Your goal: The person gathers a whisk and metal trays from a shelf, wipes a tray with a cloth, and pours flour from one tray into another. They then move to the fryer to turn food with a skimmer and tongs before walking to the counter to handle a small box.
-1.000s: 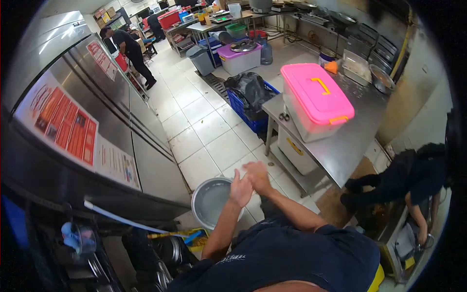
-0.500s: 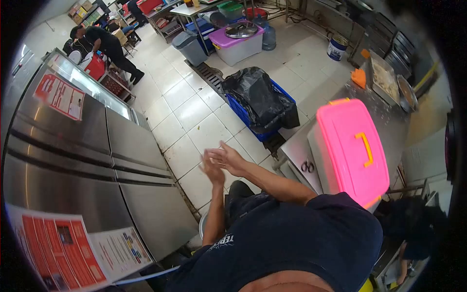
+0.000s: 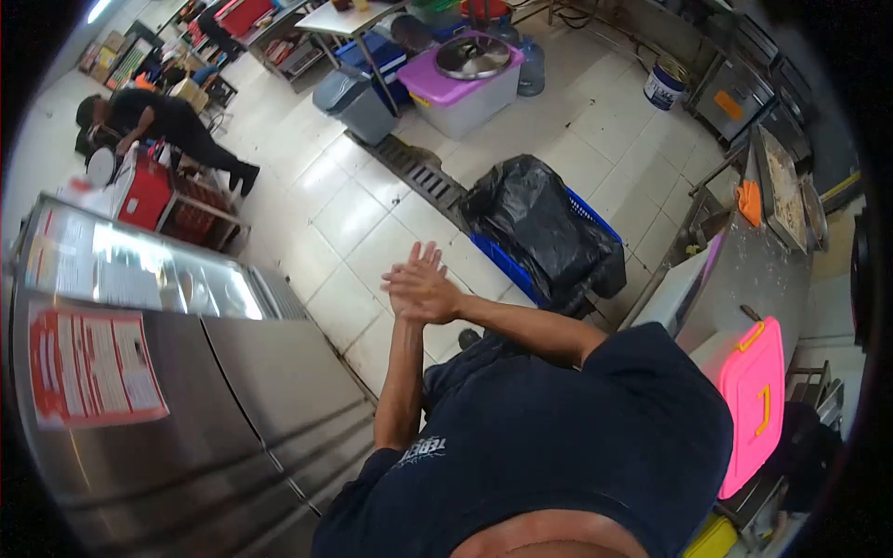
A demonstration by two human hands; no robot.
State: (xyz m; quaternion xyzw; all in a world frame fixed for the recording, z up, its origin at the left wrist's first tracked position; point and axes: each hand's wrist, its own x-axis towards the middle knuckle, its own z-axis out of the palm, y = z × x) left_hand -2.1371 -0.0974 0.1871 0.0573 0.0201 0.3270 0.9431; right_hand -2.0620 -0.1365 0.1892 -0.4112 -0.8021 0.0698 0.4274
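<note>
Pressing the right hand (image 3: 432, 290) and left hand (image 3: 406, 308) together above a tiled kitchen floor (image 3: 354, 216).

Right lies across left, fingers of both stretched flat, nothing visible gripped; whether anything sits between the palms is hidden; the hands are held out ahead of a dark shirt (image 3: 549, 418), in open air, seemingly so each can bear on the other freely; nearest beyond them, on the floor toward the right, stands a blue crate (image 3: 505, 268) with a black plastic bag (image 3: 535, 223) draped over it, probably as a liner; at far right, a pink-lidded box (image 3: 750, 418) rests on the metal worktop (image 3: 758, 279), covered, presumably, to shield its contents.
</note>
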